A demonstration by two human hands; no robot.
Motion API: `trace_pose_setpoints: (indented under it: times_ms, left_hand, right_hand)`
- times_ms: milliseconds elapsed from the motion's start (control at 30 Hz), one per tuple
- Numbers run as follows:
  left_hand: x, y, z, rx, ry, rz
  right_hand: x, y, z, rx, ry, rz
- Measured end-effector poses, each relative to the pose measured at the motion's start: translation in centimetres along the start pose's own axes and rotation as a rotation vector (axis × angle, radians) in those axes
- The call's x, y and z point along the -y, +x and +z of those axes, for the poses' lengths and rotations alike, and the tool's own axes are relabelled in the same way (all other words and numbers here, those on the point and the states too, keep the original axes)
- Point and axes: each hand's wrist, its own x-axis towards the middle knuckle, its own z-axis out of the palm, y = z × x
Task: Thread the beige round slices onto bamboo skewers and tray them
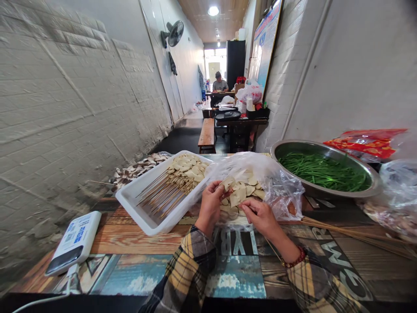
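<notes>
My left hand [211, 204] pinches pale round slices [235, 193], its fingers closed on them above an open clear plastic bag [276, 182] of the same slices. My right hand [262, 216] is closed round a thin bamboo skewer [272, 248] whose tip reaches the slices. A white tray [140, 208] to the left holds several finished skewers [169, 187] loaded with slices. Both hands are over the painted wooden table [137, 265].
A steel bowl [283, 150] of green stalks stands at the right, with loose bamboo skewers [355, 234], a red packet [368, 143] and another bag [397, 195] nearby. A white power bank [74, 241] lies at the left. Sliced mushrooms [137, 169] pile behind the tray. A person [220, 83] sits far back.
</notes>
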Motion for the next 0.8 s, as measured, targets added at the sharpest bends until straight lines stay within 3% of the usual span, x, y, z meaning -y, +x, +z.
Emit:
trace_pose_setpoints:
  times_ms: [800]
  left_hand:
    - [0.06, 0.25, -0.29, -0.061, -0.024, 0.012]
  right_hand:
    - [-0.13, -0.02, -0.15, -0.045, -0.118, -0.155]
